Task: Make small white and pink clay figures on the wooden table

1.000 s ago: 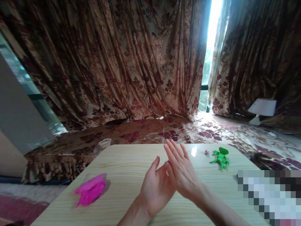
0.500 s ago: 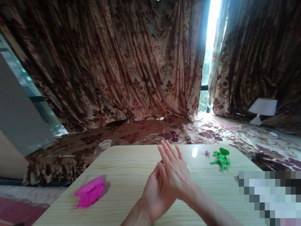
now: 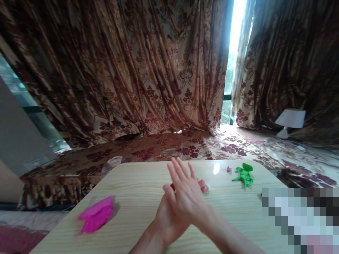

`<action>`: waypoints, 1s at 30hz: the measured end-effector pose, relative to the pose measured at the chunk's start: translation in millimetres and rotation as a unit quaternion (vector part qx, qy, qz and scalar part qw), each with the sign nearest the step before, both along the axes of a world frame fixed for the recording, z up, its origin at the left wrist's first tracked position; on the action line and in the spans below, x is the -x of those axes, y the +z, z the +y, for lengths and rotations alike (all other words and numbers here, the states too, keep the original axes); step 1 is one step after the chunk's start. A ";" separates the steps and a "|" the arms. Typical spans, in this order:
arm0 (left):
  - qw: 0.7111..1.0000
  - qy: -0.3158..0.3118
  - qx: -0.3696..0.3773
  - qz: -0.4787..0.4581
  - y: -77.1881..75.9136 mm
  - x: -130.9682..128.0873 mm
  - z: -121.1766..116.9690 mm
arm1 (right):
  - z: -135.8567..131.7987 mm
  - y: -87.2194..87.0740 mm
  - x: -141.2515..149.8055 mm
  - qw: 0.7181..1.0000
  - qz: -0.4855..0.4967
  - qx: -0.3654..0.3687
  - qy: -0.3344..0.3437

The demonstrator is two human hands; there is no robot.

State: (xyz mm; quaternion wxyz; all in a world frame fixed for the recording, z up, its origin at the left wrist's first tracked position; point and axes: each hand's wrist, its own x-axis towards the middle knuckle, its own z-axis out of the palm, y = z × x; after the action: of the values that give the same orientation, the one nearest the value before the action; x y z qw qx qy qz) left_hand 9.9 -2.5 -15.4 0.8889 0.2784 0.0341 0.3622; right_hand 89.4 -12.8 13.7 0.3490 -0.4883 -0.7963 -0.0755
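Note:
My right hand (image 3: 186,195) lies across my left hand (image 3: 169,217), palm against palm, above the middle of the table. The right fingers are stretched out and slightly spread. Under it the left hand faces up; its thumb shows on one side and some fingertips on the other. Whatever may be between the palms is hidden. A small white lump (image 3: 208,187) sits just beyond the left fingertips. Farther right are a small pinkish lump (image 3: 229,169) and a green insect-like figure (image 3: 245,175) with thin limbs. To the left lies a crumpled bright pink packet (image 3: 97,214).
The pale wood-grain table (image 3: 132,183) has rounded far corners. Behind it is a ledge with flowered cloth (image 3: 159,146), holding a clear plastic item (image 3: 112,164) and a white lamp (image 3: 290,120). Patterned curtains (image 3: 159,70) hang at the back. A pixelated patch covers the lower right.
The right hand has slid and turned a little over the left, and more left fingertips now show. The whole view has shifted slightly; the things on the table lie as before.

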 end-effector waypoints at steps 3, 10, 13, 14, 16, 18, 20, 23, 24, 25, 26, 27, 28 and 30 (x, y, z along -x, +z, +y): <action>0.999 0.011 0.036 0.008 19.0 3.7 -5.7 | 4.6 -9.3 -29.2 0.998 -0.022 0.018 -0.048; 0.995 0.061 0.049 0.057 28.9 13.4 4.6 | -7.2 -19.5 -49.8 0.999 -0.013 0.029 -0.035; 0.992 0.048 0.042 0.108 26.4 12.8 2.5 | 2.9 -21.7 -58.9 0.996 0.070 0.036 -0.040; 0.991 0.047 0.036 0.123 26.1 13.1 1.6 | 7.0 -24.6 -64.2 0.993 0.107 0.036 -0.037; 0.988 0.056 0.024 0.143 25.9 15.0 1.4 | 15.1 -33.1 -77.7 0.981 0.188 0.034 -0.034; 0.983 0.088 0.018 0.163 24.8 18.2 4.3 | 22.4 -42.8 -93.6 0.964 0.261 0.027 -0.043; 0.970 0.137 0.006 0.199 22.0 21.9 10.1 | 28.0 -50.9 -109.2 0.955 0.290 0.019 -0.053; 0.929 0.219 -0.046 0.295 14.9 26.7 20.8 | 31.6 -58.1 -124.4 0.963 0.251 0.065 -0.076; 0.905 0.252 -0.074 0.335 12.1 28.2 24.5 | 31.4 -59.6 -126.2 0.966 0.232 0.084 -0.082; 0.876 0.285 -0.104 0.374 9.2 29.7 28.1 | 30.5 -60.9 -126.2 0.968 0.216 0.099 -0.085; 0.844 0.317 -0.135 0.410 6.3 31.3 31.6 | 29.2 -62.2 -124.8 0.969 0.205 0.110 -0.084; 0.814 0.342 -0.163 0.441 3.3 33.1 35.1 | 27.5 -63.5 -122.4 0.970 0.196 0.116 -0.082; 0.787 0.358 -0.187 0.466 0.4 35.2 38.4 | 25.6 -64.7 -119.3 0.972 0.186 0.119 -0.081; 0.752 0.374 -0.217 0.497 -5.9 39.5 44.3 | 21.7 -66.9 -112.7 0.977 0.147 0.125 -0.090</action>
State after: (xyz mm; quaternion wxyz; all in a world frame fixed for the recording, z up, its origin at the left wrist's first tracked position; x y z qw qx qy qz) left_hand -29.6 41.8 -21.2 0.4559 0.5698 0.4926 0.4741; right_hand 202.1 9.0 -53.2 0.3904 -0.6032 -0.6923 0.0662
